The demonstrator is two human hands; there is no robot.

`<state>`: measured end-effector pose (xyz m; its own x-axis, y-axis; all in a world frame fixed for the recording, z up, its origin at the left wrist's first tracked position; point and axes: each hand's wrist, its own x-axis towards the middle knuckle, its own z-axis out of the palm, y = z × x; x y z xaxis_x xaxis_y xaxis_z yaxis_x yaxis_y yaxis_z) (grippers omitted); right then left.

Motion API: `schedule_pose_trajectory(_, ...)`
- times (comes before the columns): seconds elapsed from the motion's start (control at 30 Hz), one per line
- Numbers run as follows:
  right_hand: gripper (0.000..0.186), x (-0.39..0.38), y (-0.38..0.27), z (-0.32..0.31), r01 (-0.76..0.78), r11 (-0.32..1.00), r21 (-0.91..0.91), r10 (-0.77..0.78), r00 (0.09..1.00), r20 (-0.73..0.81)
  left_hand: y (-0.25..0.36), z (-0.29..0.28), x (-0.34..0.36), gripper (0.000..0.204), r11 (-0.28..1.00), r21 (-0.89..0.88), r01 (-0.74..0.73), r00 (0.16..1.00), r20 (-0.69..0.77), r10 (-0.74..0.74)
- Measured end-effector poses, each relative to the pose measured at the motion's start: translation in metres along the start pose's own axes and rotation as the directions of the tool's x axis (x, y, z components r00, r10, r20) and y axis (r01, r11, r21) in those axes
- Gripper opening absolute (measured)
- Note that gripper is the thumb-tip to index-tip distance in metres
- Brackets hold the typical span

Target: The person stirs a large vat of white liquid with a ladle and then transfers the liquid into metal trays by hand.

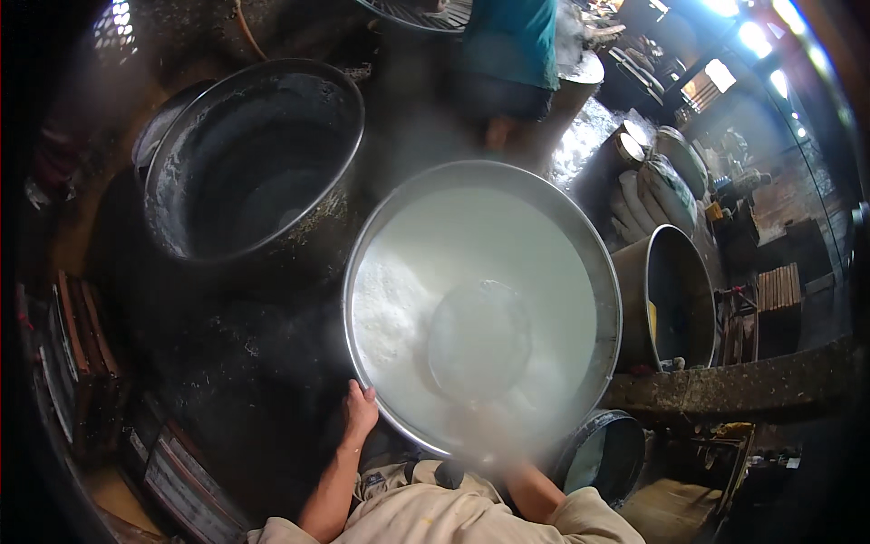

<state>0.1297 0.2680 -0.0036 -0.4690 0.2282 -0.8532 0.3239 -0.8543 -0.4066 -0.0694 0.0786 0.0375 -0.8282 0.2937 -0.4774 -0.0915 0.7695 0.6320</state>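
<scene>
A wide round metal vat (605, 272) stands right in front of me, filled with milky whitish liquid (535, 236). White, foam-like or grainy matter (385, 295) gathers along its left side. Near the middle a pale round shape (478, 340) shows in the liquid; haze blurs it, and I cannot tell what it is. My left hand (361, 408) grips the vat's rim at the near left. My right hand (494, 444) is at the near side of the vat, smeared by steam or blur. Its fingers and anything in them cannot be made out.
A big dark tub (258, 163) stands at the far left, a tall metal drum (680, 299) to the right. Beside my right arm is a smaller bucket (603, 453). Another person in a teal garment (512, 45) stands beyond the vat. Wooden frames (86, 335) lean at left.
</scene>
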Motion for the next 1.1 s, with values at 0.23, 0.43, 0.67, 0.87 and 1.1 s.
schedule_pose_trajectory(0.23,0.006,0.052,0.004,0.02,0.022,1.0,0.006,-0.021,0.991,-0.134,-0.003,0.006,0.003,0.032,0.999,-0.045,0.029,0.999,-0.021,-0.03)
schedule_pose_trajectory(0.43,0.01,0.036,-0.012,-0.041,0.058,0.995,-0.079,-0.081,0.942,-0.326,-0.012,0.011,0.006,0.03,0.999,-0.019,0.026,0.999,-0.044,-0.027)
schedule_pose_trajectory(0.67,0.022,-0.035,-0.068,-0.181,0.362,0.64,-0.677,-0.768,0.308,-0.561,-0.022,0.018,0.007,0.025,0.993,-0.11,-0.048,0.992,-0.125,0.035)
schedule_pose_trajectory(0.87,0.035,-0.185,-0.038,-0.282,0.231,0.68,-0.695,-0.728,0.101,-0.678,-0.014,0.04,-0.03,0.028,0.991,-0.13,0.024,0.977,-0.205,-0.05)
schedule_pose_trajectory(1.1,0.028,-0.314,0.051,-0.424,-0.33,0.672,-0.663,-0.679,0.083,-0.729,-0.051,0.096,-0.07,0.04,0.976,-0.135,0.169,0.973,-0.136,-0.187)
